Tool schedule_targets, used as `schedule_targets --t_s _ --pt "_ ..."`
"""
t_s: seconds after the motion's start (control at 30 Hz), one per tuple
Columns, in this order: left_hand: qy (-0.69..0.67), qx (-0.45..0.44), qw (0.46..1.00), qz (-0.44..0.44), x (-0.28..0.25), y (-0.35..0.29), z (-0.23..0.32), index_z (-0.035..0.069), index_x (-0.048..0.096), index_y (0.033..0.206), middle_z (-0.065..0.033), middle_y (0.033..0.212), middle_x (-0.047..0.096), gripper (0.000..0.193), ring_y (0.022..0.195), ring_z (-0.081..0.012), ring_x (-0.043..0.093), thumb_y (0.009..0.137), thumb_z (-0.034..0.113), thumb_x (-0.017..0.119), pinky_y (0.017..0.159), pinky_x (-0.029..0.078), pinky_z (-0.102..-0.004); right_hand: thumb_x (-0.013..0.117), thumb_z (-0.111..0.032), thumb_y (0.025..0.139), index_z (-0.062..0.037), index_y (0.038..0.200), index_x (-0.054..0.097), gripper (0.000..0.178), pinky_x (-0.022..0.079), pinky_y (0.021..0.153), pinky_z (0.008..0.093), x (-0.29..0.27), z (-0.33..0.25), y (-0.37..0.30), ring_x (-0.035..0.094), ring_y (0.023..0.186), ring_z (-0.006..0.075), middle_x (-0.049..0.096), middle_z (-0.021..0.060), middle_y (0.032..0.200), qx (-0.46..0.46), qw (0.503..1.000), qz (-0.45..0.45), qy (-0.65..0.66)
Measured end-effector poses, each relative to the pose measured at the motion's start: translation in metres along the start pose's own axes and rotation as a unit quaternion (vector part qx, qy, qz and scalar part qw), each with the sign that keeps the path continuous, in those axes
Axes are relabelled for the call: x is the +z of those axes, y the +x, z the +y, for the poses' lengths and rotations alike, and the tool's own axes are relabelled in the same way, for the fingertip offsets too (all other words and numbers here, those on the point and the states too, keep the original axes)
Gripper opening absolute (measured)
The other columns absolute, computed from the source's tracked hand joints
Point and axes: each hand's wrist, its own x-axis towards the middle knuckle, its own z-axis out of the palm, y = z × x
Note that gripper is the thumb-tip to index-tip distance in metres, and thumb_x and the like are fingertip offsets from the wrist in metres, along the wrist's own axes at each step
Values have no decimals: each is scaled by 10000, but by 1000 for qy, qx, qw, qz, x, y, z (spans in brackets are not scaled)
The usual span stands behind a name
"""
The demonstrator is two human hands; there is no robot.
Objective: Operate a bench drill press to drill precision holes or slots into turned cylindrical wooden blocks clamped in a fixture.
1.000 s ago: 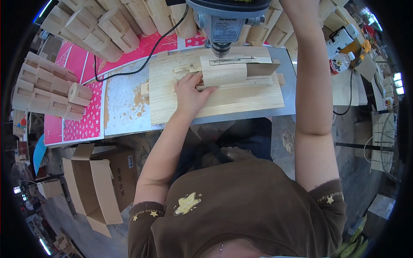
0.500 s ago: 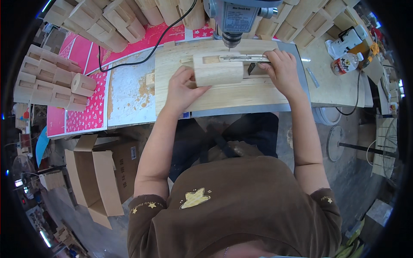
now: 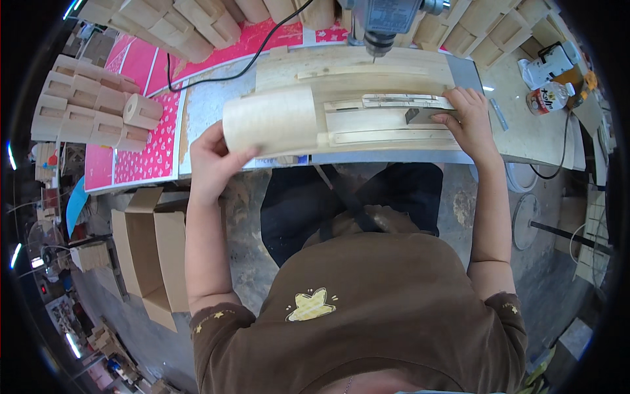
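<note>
Left hand (image 3: 213, 163): curved wide, and we've got it clasping the left end of the wooden cylinder (image 3: 270, 121)!
Wooden cylinder: reaching rightward from our grip, left of the drill (image 3: 386, 29).
Right hand (image 3: 470, 123): curled, gripping our wooden jig (image 3: 390, 123) at its right end.

Left hand (image 3: 213, 161) holding a pale wooden cylinder (image 3: 270, 121), right hand (image 3: 472, 123) gripping wooden jig (image 3: 387, 136), drill (image 3: 387, 18) beyond

Even, moderate light falls on the counter (image 3: 531, 141); bright light tubes (image 3: 73, 345) glare along the left rim. Fisheye edges curve and darken to black; the wooden cylinder (image 3: 270, 121) looks slightly blurred.
</note>
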Motion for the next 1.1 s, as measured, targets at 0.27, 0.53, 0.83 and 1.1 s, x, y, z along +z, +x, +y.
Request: schedule_targets --t_s 0.27,0.53,0.83,1.1 --pt "-61 -260 963 40 36 19 -2 -24 602 737 -22 553 533 348 417 -55 415 763 295 739 398 294 -210 706 -189 693 -72 876 545 271 374 834 393 7 -18 2 509 870 278 559 60 838 -7 1000 3 22" --pt "-164 -277 947 -4 84 28 -22 -43 590 870 9 613 518 401 504 -53 463 762 303 762 477 365 -183 710 -143 688 -46 911 541 296 420 766 396 15 -31 7 500 879 310 564 87 887 2 999 16 38" --pt "236 194 952 34 120 24 -51 -28 527 1167 -158 1056 570 732 922 -325 551 552 200 850 874 445 -397 727 -107 686 -26 1037 571 392 424 819 387 32 3 29 517 944 315 586 119 950 52 995 74 33" --pt "390 177 900 79 105 46 -86 75 606 1131 -65 907 583 659 909 -256 522 553 309 819 886 319 -392 743 -83 694 -63 1095 560 441 417 895 362 39 -9 45 520 1032 279 588 86 1058 21 985 98 140"
